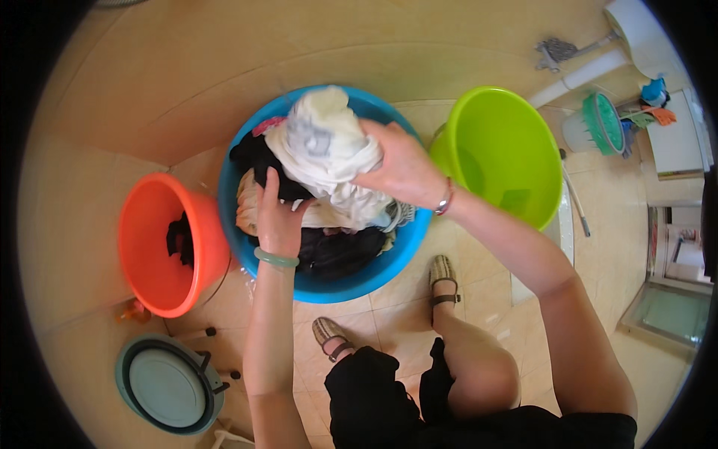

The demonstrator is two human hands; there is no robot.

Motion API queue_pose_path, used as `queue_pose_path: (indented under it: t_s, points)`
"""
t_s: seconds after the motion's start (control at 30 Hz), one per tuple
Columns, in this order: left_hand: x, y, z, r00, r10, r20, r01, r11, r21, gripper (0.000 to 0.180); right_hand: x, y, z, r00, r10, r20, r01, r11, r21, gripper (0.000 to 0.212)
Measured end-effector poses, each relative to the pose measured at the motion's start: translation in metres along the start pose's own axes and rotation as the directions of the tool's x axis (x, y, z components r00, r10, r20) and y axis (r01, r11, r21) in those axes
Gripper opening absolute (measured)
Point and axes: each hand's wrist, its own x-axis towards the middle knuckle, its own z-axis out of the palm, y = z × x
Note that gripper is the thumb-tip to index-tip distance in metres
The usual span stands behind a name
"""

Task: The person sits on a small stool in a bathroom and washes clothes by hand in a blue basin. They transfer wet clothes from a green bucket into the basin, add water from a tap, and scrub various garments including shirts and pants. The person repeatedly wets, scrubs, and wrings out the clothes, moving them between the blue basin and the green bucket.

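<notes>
A blue tub point(321, 292) full of laundry stands on the floor in front of me. My right hand point(404, 166) grips a bunched white garment point(329, 161) with a grey print, raised over the pile. My left hand point(280, 221), a green bangle on its wrist, reaches in at the left side with fingers and thumb apart, against a black garment point(284, 179). Cream cloth point(321, 213) lies under the white garment. More dark clothing point(340, 251) fills the near part of the tub, and a bit of pink cloth point(268, 126) shows at the far left.
An orange bucket point(153, 247) with a small black cloth inside stands left of the tub. To the right is a lime-green bucket point(508, 150). A grey folding basin point(168, 382) sits at the lower left. Tiled walls close in behind; a white basket point(583, 131) stands farther right.
</notes>
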Motion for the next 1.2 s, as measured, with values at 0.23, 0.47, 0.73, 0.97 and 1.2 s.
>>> queue_pose_path:
  t_s: [0.23, 0.47, 0.73, 0.97, 1.2]
  points:
    - [-0.008, -0.031, -0.011, 0.787, 0.616, 0.019, -0.308, 0.366, 0.878, 0.067, -0.007, 0.048, 0.069, 0.992, -0.127, -0.017, 0.117, 0.949, -0.293, 0.073]
    - [0.02, -0.079, 0.015, 0.948, 0.201, 0.246, -0.184, -0.285, 0.941, 0.055, 0.013, 0.121, 0.081, 0.927, 0.367, 0.074, -0.318, 0.875, -0.366, 0.064]
    - [0.013, -0.071, 0.041, 0.936, 0.283, 0.207, -0.102, -0.345, 0.933, 0.051, -0.097, 0.048, 0.01, 0.855, 0.513, 0.08, -0.476, 0.712, 0.516, 0.028]
    - [-0.003, -0.114, 0.162, 0.96, 0.126, 0.25, -0.266, 0.691, 0.672, 0.084, -0.226, 0.11, -0.121, 0.595, 0.248, -0.764, -0.521, 0.843, -0.133, 0.03]
    - [0.009, -0.155, 0.183, 0.983, -0.034, 0.182, -0.09, 0.769, 0.633, 0.058, -0.244, 0.157, -0.15, 0.094, 0.909, -0.407, -0.669, 0.36, 0.65, 0.028]
